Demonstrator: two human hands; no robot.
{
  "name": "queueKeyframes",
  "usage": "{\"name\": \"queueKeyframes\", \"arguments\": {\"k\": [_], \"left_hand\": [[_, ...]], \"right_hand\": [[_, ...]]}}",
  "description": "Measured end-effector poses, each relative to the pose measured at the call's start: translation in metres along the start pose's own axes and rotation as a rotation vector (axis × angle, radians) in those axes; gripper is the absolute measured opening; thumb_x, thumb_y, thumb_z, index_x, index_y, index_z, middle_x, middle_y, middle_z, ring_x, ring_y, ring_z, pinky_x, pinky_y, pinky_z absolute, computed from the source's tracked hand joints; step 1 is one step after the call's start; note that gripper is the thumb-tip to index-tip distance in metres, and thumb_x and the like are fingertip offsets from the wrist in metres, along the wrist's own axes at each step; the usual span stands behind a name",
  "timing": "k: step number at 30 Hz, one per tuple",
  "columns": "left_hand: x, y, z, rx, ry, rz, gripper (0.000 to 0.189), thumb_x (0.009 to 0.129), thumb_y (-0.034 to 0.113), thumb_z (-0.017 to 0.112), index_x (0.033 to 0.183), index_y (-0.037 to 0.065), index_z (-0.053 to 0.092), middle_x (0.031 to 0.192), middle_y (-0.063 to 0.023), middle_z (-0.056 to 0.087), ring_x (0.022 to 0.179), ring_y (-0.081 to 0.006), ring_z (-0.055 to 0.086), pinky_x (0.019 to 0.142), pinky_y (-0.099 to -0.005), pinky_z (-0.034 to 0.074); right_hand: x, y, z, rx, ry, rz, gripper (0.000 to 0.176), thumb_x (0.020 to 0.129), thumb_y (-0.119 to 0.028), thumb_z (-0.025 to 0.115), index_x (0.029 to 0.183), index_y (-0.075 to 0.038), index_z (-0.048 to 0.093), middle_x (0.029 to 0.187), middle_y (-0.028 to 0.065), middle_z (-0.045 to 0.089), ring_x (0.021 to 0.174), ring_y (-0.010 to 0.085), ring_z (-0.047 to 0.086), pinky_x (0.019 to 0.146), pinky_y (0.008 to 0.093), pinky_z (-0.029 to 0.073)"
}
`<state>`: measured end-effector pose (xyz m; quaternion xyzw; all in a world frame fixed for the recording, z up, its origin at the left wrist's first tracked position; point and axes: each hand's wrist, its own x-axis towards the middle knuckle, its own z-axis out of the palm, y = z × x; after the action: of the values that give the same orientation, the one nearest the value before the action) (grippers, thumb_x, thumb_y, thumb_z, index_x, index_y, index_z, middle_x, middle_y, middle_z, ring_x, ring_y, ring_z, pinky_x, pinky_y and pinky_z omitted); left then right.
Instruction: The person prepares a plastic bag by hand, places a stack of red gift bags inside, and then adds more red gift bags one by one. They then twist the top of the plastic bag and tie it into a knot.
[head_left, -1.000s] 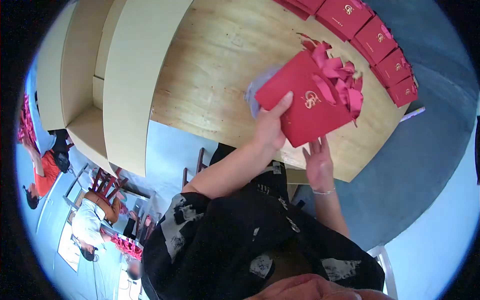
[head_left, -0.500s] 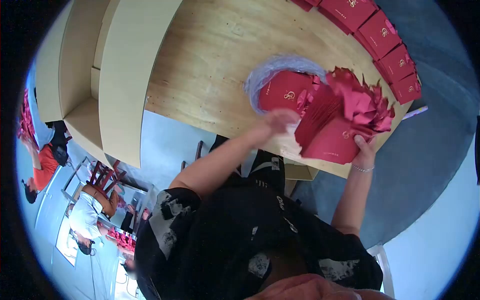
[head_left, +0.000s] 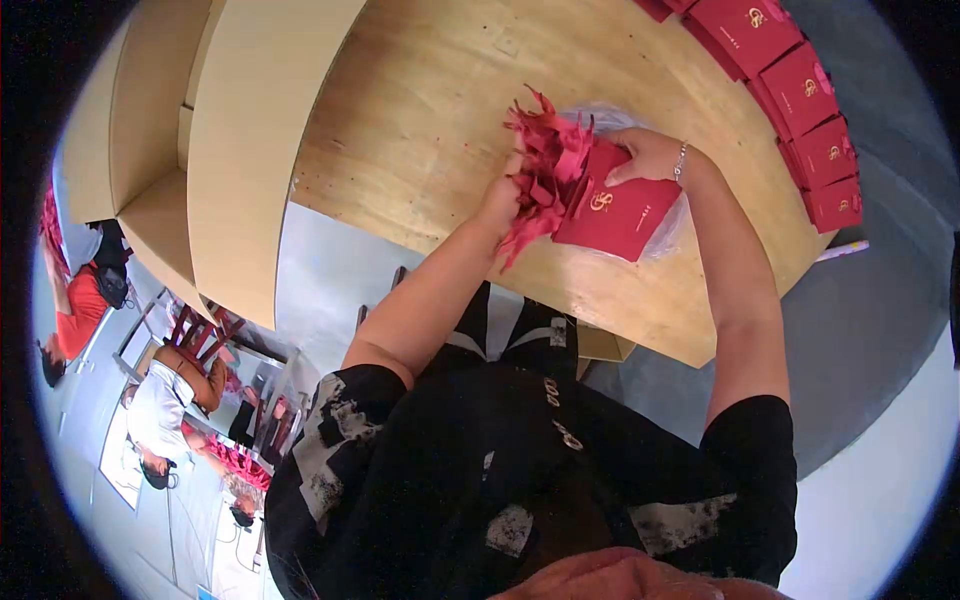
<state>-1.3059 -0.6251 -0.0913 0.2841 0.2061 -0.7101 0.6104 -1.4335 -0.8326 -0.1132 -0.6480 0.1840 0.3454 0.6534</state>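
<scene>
A stack of red paper gift bags (head_left: 622, 215) with gold lettering lies over a clear plastic bag (head_left: 672, 232) on the wooden table. Dark-pink ribbons (head_left: 548, 160) bunch out at the stack's left end. My left hand (head_left: 503, 200) is closed on that ribbon end, its fingers partly hidden by the ribbons. My right hand (head_left: 648, 160), with a chain bracelet at the wrist, grips the far right edge of the stack, thumb on the front face. The other red bags seen earlier in the plastic are hidden beneath the stack and hands.
The wooden table (head_left: 420, 130) has a curving row of red bag stacks (head_left: 800, 90) along its right edge. A large open cardboard box (head_left: 260, 150) stands at the left. Another carton (head_left: 605, 345) is under the near edge. Other people (head_left: 160, 410) work at the far left.
The bag stack has moved left over the plastic and turned, so its ribbons now point left. My left hand has come onto the ribbon end; my right hand has shifted to the far edge.
</scene>
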Motion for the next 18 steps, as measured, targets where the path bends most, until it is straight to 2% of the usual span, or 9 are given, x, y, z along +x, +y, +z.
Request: {"name": "queueKeyframes", "arguments": {"k": [2,6,8,9,11,13,14,16,18], "left_hand": [[-0.005,-0.004,0.0,0.293,0.119,0.001,0.069,0.083,0.043,0.064,0.133,0.005,0.038,0.127,-0.0088,0.051,0.112,-0.0199,0.054,0.095,-0.0334,0.045],[0.005,-0.025,0.006,1.085,0.262,0.156,0.083,0.065,0.029,0.083,0.131,0.002,0.039,0.124,-0.0154,0.053,0.098,-0.0269,0.061,0.087,-0.0385,0.049],[0.024,-0.035,-0.012,1.435,0.298,0.1,0.072,0.065,0.026,0.083,0.121,-0.001,0.047,0.113,-0.0193,0.058,0.09,-0.0319,0.063,0.082,-0.0414,0.049],[0.029,-0.043,-0.021,1.439,0.293,0.099,0.072,0.065,0.026,0.083,0.121,-0.001,0.047,0.113,-0.0193,0.058,0.09,-0.0319,0.063,0.082,-0.0414,0.049],[0.036,-0.058,-0.035,1.314,0.328,0.44,0.045,0.071,0.023,0.079,0.105,-0.001,0.062,0.097,-0.014,0.067,0.089,-0.0244,0.064,0.08,-0.0366,0.049],[0.039,-0.062,-0.04,1.334,0.33,0.448,0.043,0.072,0.022,0.079,0.105,-0.001,0.063,0.097,-0.0141,0.067,0.088,-0.0239,0.064,0.078,-0.0363,0.049],[0.04,-0.062,-0.04,1.352,0.334,0.449,0.04,0.073,0.02,0.078,0.105,0.0,0.063,0.098,-0.0142,0.067,0.087,-0.0234,0.064,0.077,-0.0359,0.049],[0.042,-0.054,-0.029,1.32,0.348,0.362,0.038,0.069,0.021,0.08,0.096,-0.001,0.063,0.089,-0.0151,0.066,0.079,-0.0244,0.064,0.073,-0.0349,0.05],[0.044,-0.052,-0.026,1.289,0.359,0.267,0.037,0.066,0.022,0.082,0.087,-0.002,0.064,0.079,-0.0159,0.065,0.072,-0.0255,0.064,0.07,-0.0339,0.051]], "right_hand": [[0.007,0.005,0.002,0.038,-0.015,0.127,0.051,0.073,-0.008,0.072,0.12,-0.001,0.054,0.105,0.0051,0.063,0.096,0.0146,0.056,0.089,0.0299,0.044],[0.007,0.01,0.009,-0.163,0.136,0.024,0.051,0.072,-0.011,0.073,0.119,-0.001,0.055,0.106,0.0111,0.064,0.098,0.0214,0.058,0.09,0.0328,0.044],[0.005,0.009,0.014,-0.262,0.179,-0.022,0.051,0.072,-0.012,0.072,0.118,-0.001,0.055,0.106,0.0141,0.063,0.099,0.0258,0.058,0.091,0.0345,0.044],[0.0,0.006,0.021,-0.367,0.257,-0.004,0.058,0.072,-0.018,0.072,0.123,-0.001,0.051,0.112,0.0175,0.061,0.104,0.0308,0.056,0.095,0.036,0.042],[-0.015,0.0,0.041,-0.473,0.342,0.016,0.065,0.072,-0.023,0.072,0.128,-0.001,0.047,0.118,0.0209,0.058,0.11,0.0357,0.054,0.098,0.0375,0.04],[-0.032,-0.009,0.069,-0.634,0.702,0.009,0.07,0.073,-0.021,0.072,0.132,0.002,0.041,0.128,0.022,0.049,0.116,0.039,0.047,0.101,0.0394,0.036],[-0.036,-0.011,0.084,-0.633,0.71,0.008,0.07,0.073,-0.021,0.072,0.132,0.002,0.041,0.128,0.022,0.049,0.116,0.039,0.047,0.101,0.0394,0.036],[-0.042,-0.009,0.115,-0.598,1.204,0.041,0.072,0.075,-0.019,0.071,0.134,0.003,0.036,0.136,0.0245,0.038,0.123,0.0404,0.039,0.104,0.0408,0.033],[-0.039,0.012,0.143,-0.51,1.325,0.059,0.072,0.08,-0.021,0.068,0.135,0.007,0.031,0.137,0.0278,0.034,0.127,0.0401,0.035,0.106,0.0407,0.03]]}}
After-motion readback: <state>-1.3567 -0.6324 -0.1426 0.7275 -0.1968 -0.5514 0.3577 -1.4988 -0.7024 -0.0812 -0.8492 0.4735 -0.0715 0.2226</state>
